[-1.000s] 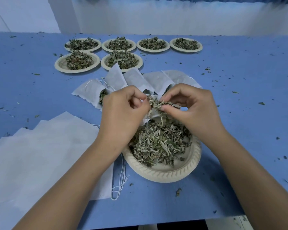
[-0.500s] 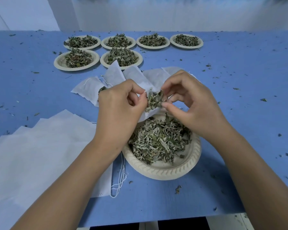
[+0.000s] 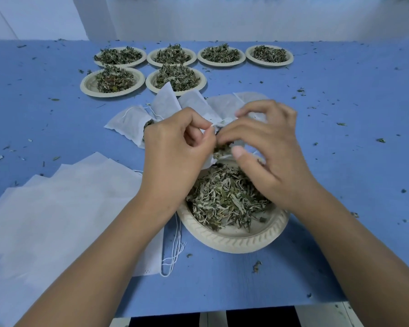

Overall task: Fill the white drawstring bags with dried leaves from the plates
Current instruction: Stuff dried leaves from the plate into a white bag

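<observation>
Right hand (image 3: 269, 149) has closed in over the bag (image 3: 207, 164), fingers curled at its mouth; I cannot tell if they hold leaves (image 3: 224, 197). Left hand (image 3: 175, 147) pinches its left edge, above the far rim of the plate (image 3: 234, 241).

Blue table (image 3: 340, 95) runs under and all round both hands, with its front edge on the wrist side. Small dark-green crumbs (image 3: 380, 140) are scattered on it, more out past the right hand (image 3: 269, 147) and some past the left hand (image 3: 175, 149). White wall (image 3: 246, 17) stands beyond the hands. Below the front edge are a pale floor strip (image 3: 350, 315) and a dark gap (image 3: 257, 315).
</observation>
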A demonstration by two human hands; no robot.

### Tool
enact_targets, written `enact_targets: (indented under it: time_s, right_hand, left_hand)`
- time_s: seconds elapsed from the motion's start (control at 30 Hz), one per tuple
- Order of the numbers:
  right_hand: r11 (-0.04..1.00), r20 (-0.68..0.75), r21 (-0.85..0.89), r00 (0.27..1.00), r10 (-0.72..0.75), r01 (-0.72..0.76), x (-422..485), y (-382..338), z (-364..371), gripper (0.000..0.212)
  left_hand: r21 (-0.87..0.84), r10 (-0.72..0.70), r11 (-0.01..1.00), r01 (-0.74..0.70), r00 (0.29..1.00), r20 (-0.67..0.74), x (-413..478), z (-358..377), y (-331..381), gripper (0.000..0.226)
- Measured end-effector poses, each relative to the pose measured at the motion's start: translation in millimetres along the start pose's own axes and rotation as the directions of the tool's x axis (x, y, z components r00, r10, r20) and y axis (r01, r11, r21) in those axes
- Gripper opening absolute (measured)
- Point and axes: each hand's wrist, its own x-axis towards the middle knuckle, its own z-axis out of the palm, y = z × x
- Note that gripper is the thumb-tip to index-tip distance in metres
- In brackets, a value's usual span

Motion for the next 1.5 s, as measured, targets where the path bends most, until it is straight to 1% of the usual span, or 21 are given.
enact_targets:
  time_s: [0.07, 0.13, 0.17, 0.23, 0.3, 0.33, 0.43, 0.47, 0.5, 0.6, 0.67, 0.77, 0.83, 1.0, 1.13, 1.2, 1.3, 1.33, 1.37, 1.4, 1.5]
  right_hand:
    - [0.999, 0.21, -0.04, 0.978, 0.008, 0.001, -2.2, 0.7, 6.9, 0.037]
    - [1.0, 0.248, 0.01, 0.968, 0.022, -0.026, -3.2, 1.4, 7.9, 0.038]
    - [0.998, 0.182, 0.053, 0.983, 0.033, -0.043, -2.6, 1.8, 4.9, 0.038]
    - [0.995, -0.055, 0.094, 0.997, 0.048, -0.042, -1.5, 4.8, -3.6, 0.036]
    - [0.999, -0.182, 0.023, 0.982, 0.048, -0.045, -0.6, 7.1, -8.8, 0.038]
    - [0.998, -0.148, -0.019, 0.988, 0.053, -0.057, 0.2, 6.0, -8.5, 0.039]
    - [0.998, 0.161, -0.042, 0.985, 0.056, -0.05, -1.1, 2.4, 3.4, 0.043]
    - [0.999, 0.217, -0.018, 0.975, 0.054, -0.051, -2.3, 2.1, 6.2, 0.042]
    - [0.998, 0.206, 0.016, 0.977, 0.059, -0.063, -2.2, 1.9, 5.9, 0.042]
    - [0.983, -0.077, 0.16, 0.992, 0.105, -0.091, -0.4, 5.0, -5.7, 0.045]
    - [0.974, -0.162, 0.224, 0.983, 0.082, -0.045, -0.6, 4.9, -10.5, 0.047]
    - [0.979, -0.032, 0.205, 0.999, 0.009, -0.003, -1.9, -2.4, -2.1, 0.046]
    - [0.978, 0.042, 0.202, 0.998, 0.044, -0.051, -3.9, -3.6, 4.0, 0.045]
    - [0.965, 0.022, 0.24, 0.995, 0.101, -0.104, -0.8, 1.8, -3.7, 0.048]
    - [0.986, 0.294, 0.117, 0.953, 0.081, -0.12, -3.5, 5.9, 2.2, 0.059]
    - [0.972, 0.294, 0.143, 0.946, 0.14, -0.188, -2.2, 6.7, 0.1, 0.051]
    - [0.926, 0.072, 0.335, 0.984, 0.161, -0.176, 3.9, 10.7, -14.1, 0.013]
    - [0.916, 0.056, 0.371, 0.988, 0.141, -0.152, 5.3, 12.4, -18.0, 0.009]
    - [0.907, 0.101, 0.395, 0.988, 0.116, -0.147, 5.6, 13.1, -20.2, 0.012]
    - [0.896, 0.207, 0.407, 0.974, 0.095, -0.175, 5.1, 12.1, -20.6, 0.017]
    - [0.925, 0.561, 0.287, 0.826, 0.048, -0.249, 2.0, 7.7, -9.2, 0.042]
  left_hand:
    - [-0.064, -0.027, 0.998, 0.028, 1.0, 0.016, 0.5, 0.2, 1.3, 0.015]
    - [-0.091, -0.055, 0.994, 0.056, 0.998, 0.018, 1.6, -0.8, 1.3, 0.016]
    - [-0.098, -0.07, 0.993, 0.071, 0.997, 0.02, 2.3, -1.7, 0.9, 0.015]
    - [-0.103, -0.085, 0.991, 0.086, 0.996, 0.009, 2.9, -3.3, -0.3, 0.014]
    - [-0.104, -0.087, 0.991, 0.085, 0.996, -0.008, 3.0, -3.7, 0.1, 0.013]
    - [-0.11, -0.081, 0.991, 0.08, 0.997, -0.005, 2.5, -3.1, 1.2, 0.014]
    - [-0.134, -0.045, 0.99, 0.05, 0.998, 0.043, -0.2, -0.5, 3.7, 0.014]
    - [-0.122, -0.034, 0.992, 0.04, 0.998, 0.05, -0.6, 0.0, 3.5, 0.014]
    - [-0.104, -0.031, 0.994, 0.036, 0.998, 0.047, -0.5, 0.0, 2.8, 0.014]
    - [-0.104, -0.058, 0.993, 0.058, 0.998, 0.005, 1.3, -1.7, -0.1, 0.015]
    - [-0.115, -0.077, 0.991, 0.075, 0.997, -0.009, 2.0, -2.0, -0.1, 0.015]
    - [-0.131, -0.075, 0.989, 0.076, 0.997, 0.01, 2.2, -1.9, 0.4, 0.019]
    - [-0.131, -0.059, 0.989, 0.063, 0.998, 0.03, 2.9, -2.0, 0.2, 0.021]
    - [-0.13, -0.053, 0.99, 0.056, 0.998, 0.023, 3.9, -2.6, 0.2, 0.021]
    - [-0.148, -0.02, 0.989, 0.026, 0.999, 0.046, 2.8, -2.7, 1.5, 0.017]
    - [-0.099, -0.002, 0.995, 0.005, 1.0, 0.024, 2.0, -2.6, 1.6, 0.012]
    - [-0.06, -0.006, 0.998, 0.001, 0.997, -0.076, 4.7, -6.0, -0.8, 0.009]
    - [-0.057, -0.012, 0.998, 0.005, 0.994, -0.108, 6.3, -7.6, -1.5, 0.009]
    - [-0.054, -0.016, 0.999, 0.009, 0.992, -0.128, 7.4, -8.8, -2.0, 0.01]
    - [-0.052, -0.017, 0.999, 0.01, 0.99, -0.137, 8.1, -9.4, -1.9, 0.011]
    - [-0.046, -0.009, 0.999, 0.003, 0.992, -0.129, 7.6, -8.6, -0.8, 0.015]
